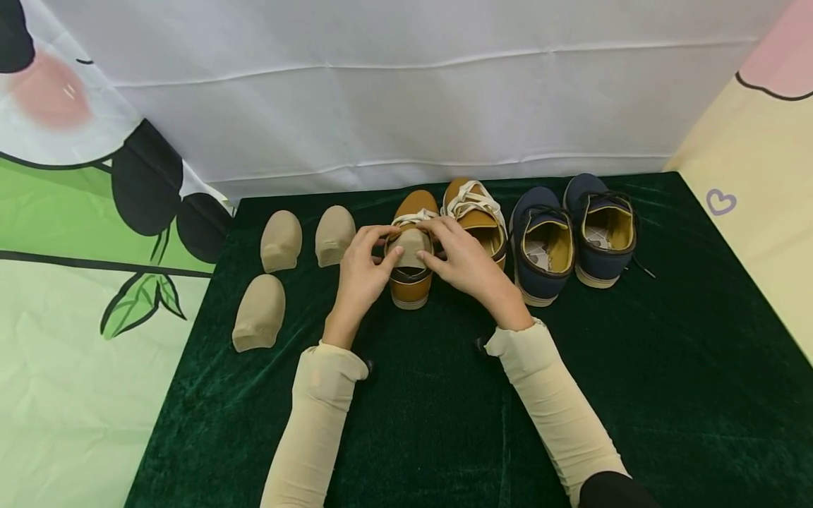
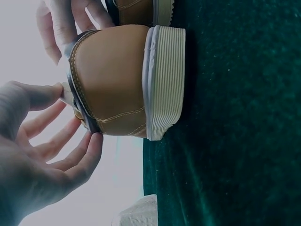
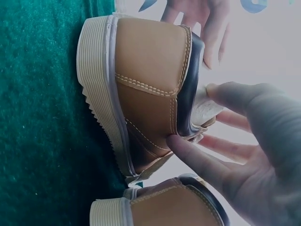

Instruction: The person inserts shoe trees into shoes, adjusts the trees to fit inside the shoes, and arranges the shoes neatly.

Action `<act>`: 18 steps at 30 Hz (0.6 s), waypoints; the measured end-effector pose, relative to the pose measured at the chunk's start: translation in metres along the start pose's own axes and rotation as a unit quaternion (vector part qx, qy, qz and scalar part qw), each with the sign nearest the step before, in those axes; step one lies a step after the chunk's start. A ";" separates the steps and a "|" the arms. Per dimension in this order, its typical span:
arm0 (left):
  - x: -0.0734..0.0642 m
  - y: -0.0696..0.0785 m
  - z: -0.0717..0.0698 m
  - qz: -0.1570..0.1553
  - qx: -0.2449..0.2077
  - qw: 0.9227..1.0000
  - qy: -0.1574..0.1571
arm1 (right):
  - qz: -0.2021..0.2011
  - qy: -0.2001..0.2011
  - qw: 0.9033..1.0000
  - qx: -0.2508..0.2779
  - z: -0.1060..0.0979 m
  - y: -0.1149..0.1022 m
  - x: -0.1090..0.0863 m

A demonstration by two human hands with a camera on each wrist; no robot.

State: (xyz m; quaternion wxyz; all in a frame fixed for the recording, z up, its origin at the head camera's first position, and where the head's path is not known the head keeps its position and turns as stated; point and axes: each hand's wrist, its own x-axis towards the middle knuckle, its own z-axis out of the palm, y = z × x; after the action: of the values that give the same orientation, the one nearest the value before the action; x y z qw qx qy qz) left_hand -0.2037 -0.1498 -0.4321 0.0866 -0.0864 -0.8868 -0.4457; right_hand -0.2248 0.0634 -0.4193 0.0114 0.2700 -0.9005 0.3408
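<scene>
In the head view, a beige shoe insert (image 1: 413, 243) stands partly inside the opening of the leftmost tan shoe (image 1: 410, 291). My left hand (image 1: 360, 279) grips its left side, thumb on the near face. From the other side my right hand (image 1: 468, 259) pinches it the same way. The left wrist view shows the shoe's tan heel (image 2: 113, 80), with my left fingertips at the dark collar. In the right wrist view, my right thumb presses the insert (image 3: 204, 96) above the collar, and a lower finger touches the shoe's side. The insert's lower end is hidden inside the shoe.
A second tan shoe (image 1: 478, 201) with white laces stands right beside the first. Farther right are two navy shoes, one nearer (image 1: 540, 247) and one outer (image 1: 600, 233). Three more beige inserts (image 1: 259, 314) lie at left on the dark green cloth (image 1: 432, 423). A white curtain (image 1: 406, 106) hangs behind.
</scene>
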 end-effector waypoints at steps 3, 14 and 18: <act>0.000 -0.001 0.002 0.004 0.001 1.000 0.009 | 0.004 0.003 1.000 -0.004 0.001 -0.001 0.000; 0.000 0.000 0.006 0.010 0.006 1.000 0.026 | 0.008 0.027 0.999 -0.018 0.006 -0.004 0.000; 0.000 -0.001 0.008 0.012 0.008 0.999 0.033 | 0.009 0.035 0.999 -0.024 0.008 -0.005 0.001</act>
State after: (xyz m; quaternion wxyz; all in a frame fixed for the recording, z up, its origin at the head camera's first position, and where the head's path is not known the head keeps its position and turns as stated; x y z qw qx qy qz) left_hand -0.2046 -0.1437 -0.4375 0.1218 -0.0816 -0.8857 -0.4405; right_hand -0.2213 0.0547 -0.4220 0.0467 0.2489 -0.9101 0.3281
